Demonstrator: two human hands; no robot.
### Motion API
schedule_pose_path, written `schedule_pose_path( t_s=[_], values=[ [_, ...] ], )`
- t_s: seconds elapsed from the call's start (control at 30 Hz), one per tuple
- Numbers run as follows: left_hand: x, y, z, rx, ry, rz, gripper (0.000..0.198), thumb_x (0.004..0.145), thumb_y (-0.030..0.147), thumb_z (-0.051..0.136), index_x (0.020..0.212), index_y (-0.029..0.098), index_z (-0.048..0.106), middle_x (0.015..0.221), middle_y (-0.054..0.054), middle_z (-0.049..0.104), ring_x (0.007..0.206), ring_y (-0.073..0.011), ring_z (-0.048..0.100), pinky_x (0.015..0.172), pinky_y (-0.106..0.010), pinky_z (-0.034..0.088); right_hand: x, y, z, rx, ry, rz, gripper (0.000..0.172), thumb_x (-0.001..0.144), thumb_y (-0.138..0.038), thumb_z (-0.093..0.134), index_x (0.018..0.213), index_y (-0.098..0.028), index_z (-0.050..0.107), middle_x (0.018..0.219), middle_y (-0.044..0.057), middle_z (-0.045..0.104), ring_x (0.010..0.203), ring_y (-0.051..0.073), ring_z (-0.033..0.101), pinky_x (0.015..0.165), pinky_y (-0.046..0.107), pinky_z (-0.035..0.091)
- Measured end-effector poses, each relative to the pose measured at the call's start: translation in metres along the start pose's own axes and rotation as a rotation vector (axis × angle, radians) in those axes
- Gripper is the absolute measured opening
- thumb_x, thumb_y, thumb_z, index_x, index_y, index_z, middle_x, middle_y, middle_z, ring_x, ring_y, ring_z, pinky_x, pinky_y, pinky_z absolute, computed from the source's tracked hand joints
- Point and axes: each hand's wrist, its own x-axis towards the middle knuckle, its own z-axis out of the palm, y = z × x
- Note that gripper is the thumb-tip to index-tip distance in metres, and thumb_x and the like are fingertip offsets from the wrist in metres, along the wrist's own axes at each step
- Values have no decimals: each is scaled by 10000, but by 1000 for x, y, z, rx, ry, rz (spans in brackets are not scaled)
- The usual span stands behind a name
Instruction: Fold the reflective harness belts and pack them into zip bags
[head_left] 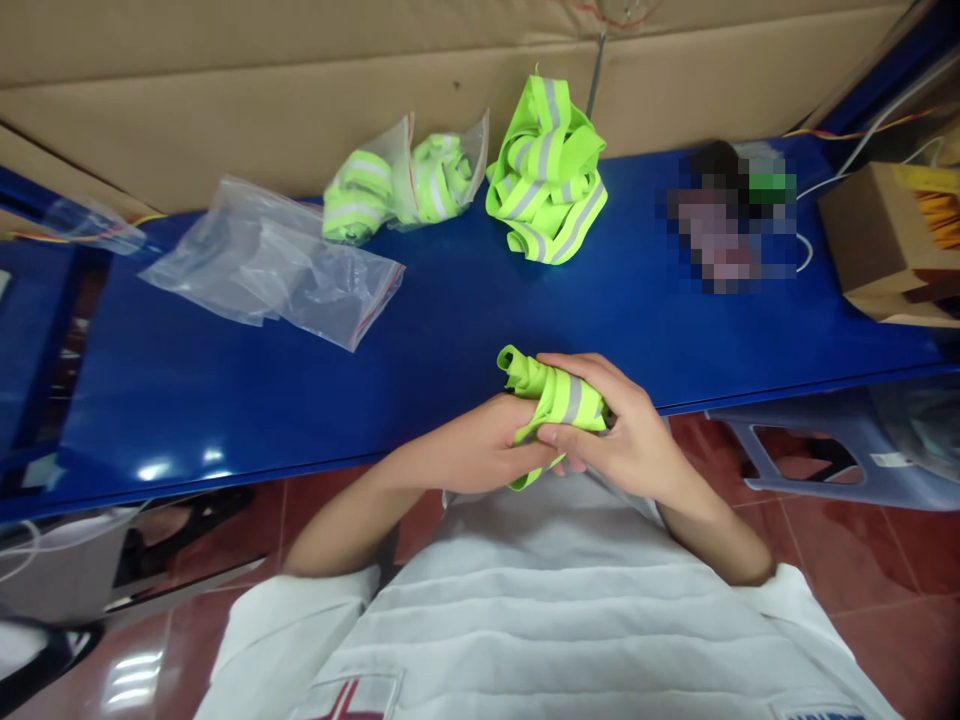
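Note:
Both hands grip one rolled-up reflective strap (pixel 555 392), neon yellow-green with a grey stripe, just over the table's front edge. My left hand (pixel 480 445) closes round its lower left side; some of those fingers are hidden behind the cloth. My right hand (pixel 626 420) wraps its right end, fingers over the top and thumb pressed below. A loose tail of the strap hangs under the hands. Farther back lies a loose heap of the same reflective strap (pixel 551 180). Left of it sit two clear zip bags with bundled straps, one bagged bundle (pixel 439 180) beside another (pixel 358 197).
Flat clear zip bags (pixel 277 265) lie on the blue table (pixel 450 310) at the left. A blurred-out pile (pixel 720 220) and a cardboard box (pixel 885 240) stand at the right. Large cardboard (pixel 247 110) backs the table. A grey-blue plastic stool (pixel 847 440) is below right.

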Motion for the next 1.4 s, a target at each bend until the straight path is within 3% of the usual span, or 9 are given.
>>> schedule_pose_path(
  t_s=[0.1, 0.2, 0.33, 0.43, 0.53, 0.6, 0.73, 0.97, 1.4],
  values=[
    [-3, 4, -1, -58, 30, -108, 176, 1018, 167, 574, 964, 143, 740, 927, -25, 767, 802, -134, 698, 719, -221, 545, 1, 2, 2, -76, 62, -66, 499, 924, -347, 825, 1400, -344, 675, 1385, 58, 628, 615, 94, 696, 553, 305, 661],
    [-3, -1, -3, -85, 21, -127, 248, 1063, 268, 569, 969, 132, 753, 880, -30, 752, 748, -123, 666, 671, -210, 519, 4, 2, -3, -293, 111, -173, 440, 936, -374, 805, 1363, -334, 704, 1360, 65, 665, 947, 213, 765, 731, 356, 699],
    [1, -12, -6, -60, -75, -55, 305, 1090, 323, 520, 1031, 134, 752, 956, -67, 767, 799, -144, 677, 693, -225, 531, 12, 0, -15, -437, -16, -165, 634, 888, -432, 851, 1469, -301, 634, 1430, 69, 673, 1231, 284, 712, 988, 431, 661],
    [4, -17, -10, -30, -125, -35, 303, 1081, 331, 525, 1037, 144, 759, 1018, -83, 779, 897, -171, 707, 783, -251, 567, 18, -4, -21, -432, -114, -81, 755, 831, -458, 899, 1501, -263, 612, 1428, 73, 703, 1148, 276, 757, 1018, 418, 639],
    [5, -16, -16, -28, -235, -117, 306, 1069, 301, 506, 1065, 145, 769, 1059, -97, 786, 978, -191, 732, 839, -268, 587, 23, -9, -24, -349, -250, 62, 832, 874, -505, 853, 1602, -292, 510, 1157, 30, 809, 788, 208, 794, 839, 374, 667],
    [5, -13, -19, 4, -249, -215, 273, 1017, 230, 515, 1073, 139, 766, 1049, -93, 789, 935, -190, 742, 805, -268, 595, 26, -12, -24, -365, -287, 68, 829, 913, -504, 809, 1637, -291, 466, 1116, 23, 818, 855, 227, 808, 875, 382, 660],
    [2, -6, -21, 201, -151, -255, 188, 901, 171, 582, 924, 147, 767, 991, -65, 791, 898, -200, 737, 793, -277, 582, 32, -11, -18, -505, -173, -46, 727, 895, -447, 809, 1554, -266, 561, 1474, 70, 689, 1312, 312, 696, 1093, 448, 581],
    [2, -2, -24, 232, -156, -196, 331, 1052, 410, 570, 1027, 145, 768, 964, -51, 780, 847, -175, 698, 758, -263, 523, 30, 1, -12, -280, -30, -120, 476, 956, -416, 745, 1380, -225, 641, 1332, 62, 741, 1165, 244, 726, 982, 359, 589],
    [5, 23, -17, 805, 225, -415, 560, 842, 786, 745, 815, 227, 759, 859, -67, 788, 849, -301, 740, 752, -322, 455, 12, -1, -19, -172, 161, -170, 443, 963, -447, 759, 1345, -236, 684, 1252, 48, 760, 1082, 215, 728, 947, 326, 600]
  ],
)
